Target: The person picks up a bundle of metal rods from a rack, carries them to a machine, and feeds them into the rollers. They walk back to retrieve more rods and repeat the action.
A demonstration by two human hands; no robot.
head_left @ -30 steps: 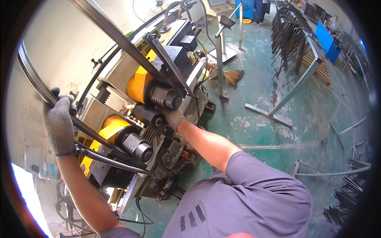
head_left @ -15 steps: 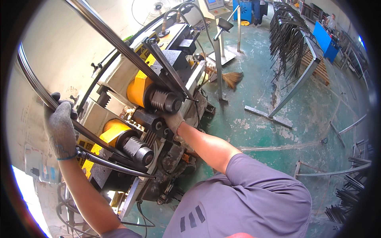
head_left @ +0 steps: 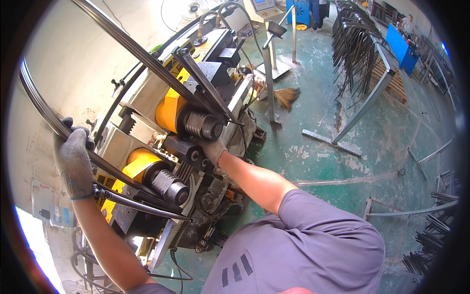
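My left hand (head_left: 77,159), in a grey knit glove, is closed round a bundle of long thin metal tubes (head_left: 39,107). The bundle slopes down into a bending machine (head_left: 142,122) with yellow-and-black parts, passing beside the lower ridged black roller (head_left: 169,186). A second tube bundle (head_left: 127,39) enters by the upper ridged roller (head_left: 203,126). My right hand (head_left: 214,151), also gloved, reaches in just below that roller, next to a black block (head_left: 182,149). Its fingers are hidden behind the machine parts, so what they touch cannot be seen.
Two coil springs (head_left: 193,66) stick out along the machine. A control panel (head_left: 264,6) on a post and a straw broom (head_left: 286,97) are beyond it. Many bent black rods (head_left: 357,44) hang on a metal rack (head_left: 364,108) at the right. People stand far back.
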